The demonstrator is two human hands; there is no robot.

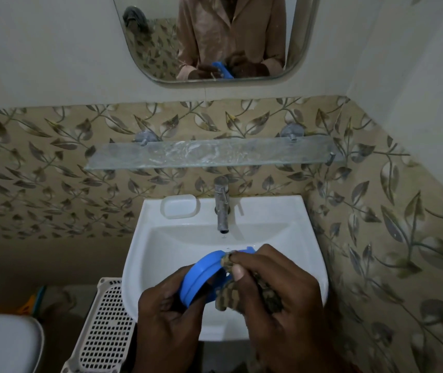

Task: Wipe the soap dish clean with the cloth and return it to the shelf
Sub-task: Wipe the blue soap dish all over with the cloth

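Over the sink [306, 238], the left hand [166, 316] grips the soap dish [201, 275]; the right hand [276, 289] pinches the cloth [244, 292]; best to work round the rim while tilting it.

The near end of the blue soap dish [201, 273] is hidden inside the left hand [169, 316], and its inner face is largely covered by the cloth [241, 292]. Most of the cloth is buried under the right hand [276, 297]; its pattern is too dim to make out. Both wrists run off the bottom edge. Left of the left hand, the perforated crate [104, 327] and a white rounded fixture [2, 343] are cut off below.
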